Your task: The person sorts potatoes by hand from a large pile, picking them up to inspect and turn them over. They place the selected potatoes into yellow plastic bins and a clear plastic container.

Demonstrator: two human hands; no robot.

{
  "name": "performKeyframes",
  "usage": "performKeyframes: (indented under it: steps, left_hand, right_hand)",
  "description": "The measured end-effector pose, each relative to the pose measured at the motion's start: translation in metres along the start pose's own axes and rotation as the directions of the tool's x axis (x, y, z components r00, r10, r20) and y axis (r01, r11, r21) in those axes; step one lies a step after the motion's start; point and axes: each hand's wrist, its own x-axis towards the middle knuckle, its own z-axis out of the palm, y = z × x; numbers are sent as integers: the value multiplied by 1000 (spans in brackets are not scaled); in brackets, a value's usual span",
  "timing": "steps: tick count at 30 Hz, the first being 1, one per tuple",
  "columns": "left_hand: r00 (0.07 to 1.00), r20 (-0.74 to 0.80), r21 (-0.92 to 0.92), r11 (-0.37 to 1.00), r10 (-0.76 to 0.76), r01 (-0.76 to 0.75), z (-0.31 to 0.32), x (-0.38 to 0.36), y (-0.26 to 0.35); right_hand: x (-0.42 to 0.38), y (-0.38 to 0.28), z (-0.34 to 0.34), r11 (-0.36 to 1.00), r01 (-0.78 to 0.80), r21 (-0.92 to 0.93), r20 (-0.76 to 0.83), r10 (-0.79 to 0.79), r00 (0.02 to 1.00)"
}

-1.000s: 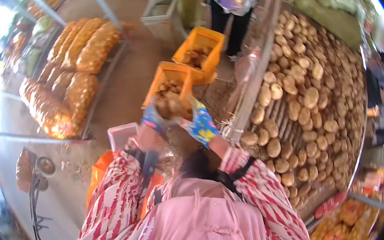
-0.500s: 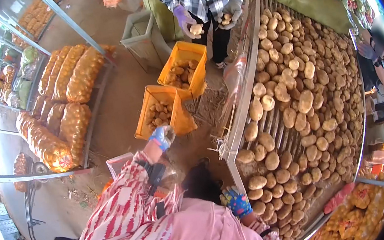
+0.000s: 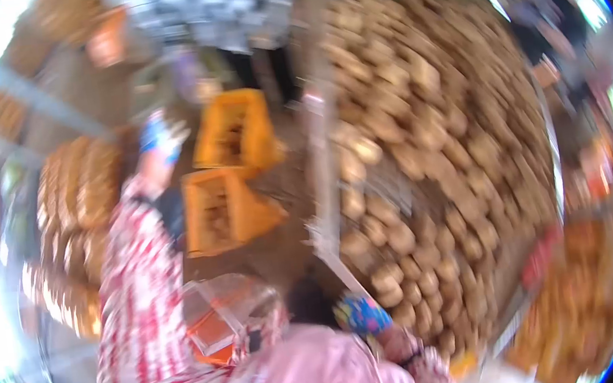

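Note:
My left hand, in a blue patterned glove, reaches far out at upper left, beside two orange bins. Motion smears its fingers. Potatoes lie in the nearer orange bin and in the farther orange bin. My right hand, in a blue flowered glove, is low at the near metal edge of the sorting table. Its fingers are blurred, and I cannot tell whether they hold anything. Right beside it, potatoes are spread over the slatted tabletop.
Across the bins stands a person in a checked shirt, with a purple-gloved hand. Filled net sacks are stacked at left, and more sacks lie at lower right. A clear plastic-covered container is near my body.
My left arm has stretched outward, up and to the left, past the bins. The whole view has shifted and blurred; my right hand stays at the table edge.

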Motion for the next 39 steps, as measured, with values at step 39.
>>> performKeyframes:
  steps: [39]
  left_hand:
    - [494,866,499,-154,70,-853,209,-268,-231]
  right_hand:
    - [-287,34,-169,89,-986,-141,-270,955,125]
